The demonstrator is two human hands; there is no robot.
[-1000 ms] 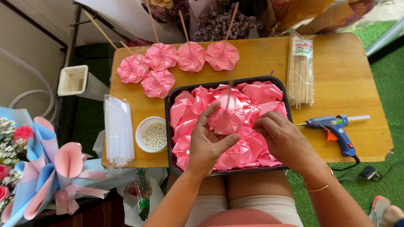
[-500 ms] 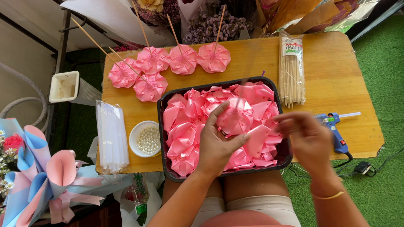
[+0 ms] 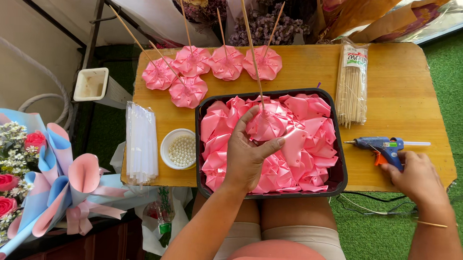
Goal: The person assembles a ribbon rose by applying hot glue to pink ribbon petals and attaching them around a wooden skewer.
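My left hand (image 3: 248, 156) grips a pink ribbon flower (image 3: 266, 125) on a wooden stick, held over the black tray (image 3: 340, 172) full of pink ribbon flowers. My right hand (image 3: 417, 177) rests on the handle of the blue glue gun (image 3: 382, 147), which lies on the wooden table (image 3: 397, 95) to the right of the tray; its fingers curl around the grip. Several finished pink flowers on sticks (image 3: 210, 68) lie at the far side of the table.
A pack of wooden skewers (image 3: 352, 85) lies right of the tray. A white bowl of pearl beads (image 3: 179, 148) and a bundle of clear sleeves (image 3: 141, 142) sit to its left. A rose bouquet in blue-pink wrap (image 3: 40, 185) stands at left. Green turf lies at right.
My right hand left the tray and moved right to the glue gun. My left hand now holds one flower with a stick upright above the tray.
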